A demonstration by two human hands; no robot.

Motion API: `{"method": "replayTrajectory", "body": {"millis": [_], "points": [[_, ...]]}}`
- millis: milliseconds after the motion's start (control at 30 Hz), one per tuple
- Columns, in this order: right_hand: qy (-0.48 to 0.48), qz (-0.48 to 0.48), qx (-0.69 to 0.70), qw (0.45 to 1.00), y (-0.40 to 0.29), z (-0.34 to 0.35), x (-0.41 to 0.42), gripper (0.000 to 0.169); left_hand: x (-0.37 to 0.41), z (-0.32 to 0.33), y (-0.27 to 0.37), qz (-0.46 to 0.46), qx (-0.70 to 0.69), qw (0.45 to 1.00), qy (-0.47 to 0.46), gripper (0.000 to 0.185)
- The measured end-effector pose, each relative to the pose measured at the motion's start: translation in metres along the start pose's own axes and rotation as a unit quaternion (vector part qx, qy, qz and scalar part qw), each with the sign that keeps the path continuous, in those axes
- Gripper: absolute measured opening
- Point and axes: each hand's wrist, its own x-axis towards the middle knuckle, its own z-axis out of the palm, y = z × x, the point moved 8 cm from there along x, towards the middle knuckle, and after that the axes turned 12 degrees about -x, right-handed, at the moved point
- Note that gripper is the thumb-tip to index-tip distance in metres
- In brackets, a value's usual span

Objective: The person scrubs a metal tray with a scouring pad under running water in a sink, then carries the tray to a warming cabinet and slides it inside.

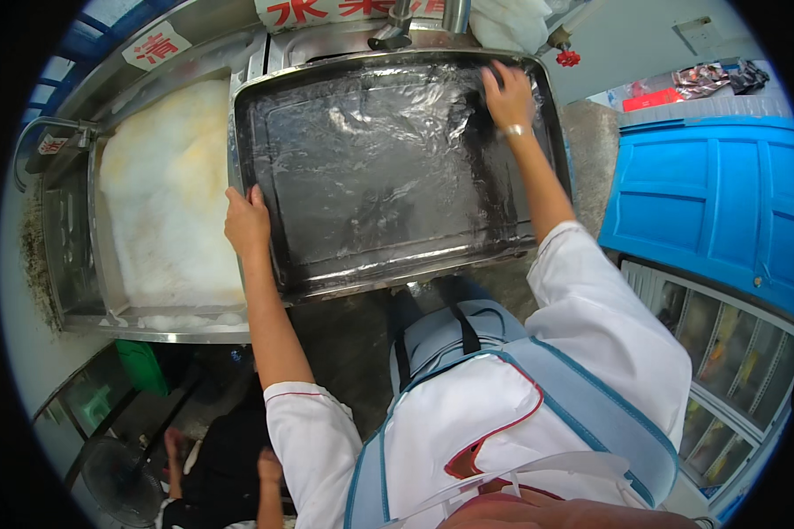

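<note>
A large dark metal tray (384, 178) with a raised rim lies in front of me, its inner surface wet and shiny. My left hand (247, 221) grips the tray's left rim, thumb on top. Over the far right corner inside the tray is my right hand (511, 99), slightly blurred, thumb and fingers apart. I see nothing held in it, though the underside of the palm is hidden. The tray covers most of the metal sink behind it.
A steel basin (96, 218) full of white foam (172, 198) adjoins the tray's left side. Taps (394, 33) stand behind the tray. A red valve handle (568, 58), blue cabinet (695, 205) and glass-fronted cooler (721, 344) are at right. Another person (218, 456) and a fan (122, 479) are lower left.
</note>
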Motion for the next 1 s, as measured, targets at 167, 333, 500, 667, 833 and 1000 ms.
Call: {"method": "replayTrajectory", "body": {"millis": [167,333,500,667,833,1000], "points": [[0.006,-0.167,0.061,0.984,-0.087,0.010,-0.093,0.030,0.005,0.004,0.004,-0.004,-0.011,1.000,-0.013,0.036],[0.021,-0.197,0.209,0.958,-0.074,-0.011,-0.047,0.022,0.007,-0.003,-0.004,0.015,0.008,1.000,0.007,0.037],[-0.059,0.184,-0.089,0.977,0.061,0.045,0.023,0.034,0.002,0.000,-0.003,0.007,0.017,1.000,0.024,0.037],[0.081,-0.151,0.084,0.982,-0.075,0.050,-0.042,0.022,0.004,0.000,-0.003,0.045,0.019,0.999,0.004,0.038],[-0.010,-0.303,-0.008,0.953,-0.022,0.022,0.015,0.021,0.008,0.005,-0.011,0.023,0.054,0.998,0.014,0.042],[-0.118,-0.506,-0.345,0.782,0.064,0.004,-0.036,0.011,0.011,0.006,-0.011,-0.029,0.070,0.997,0.015,0.051]]}}
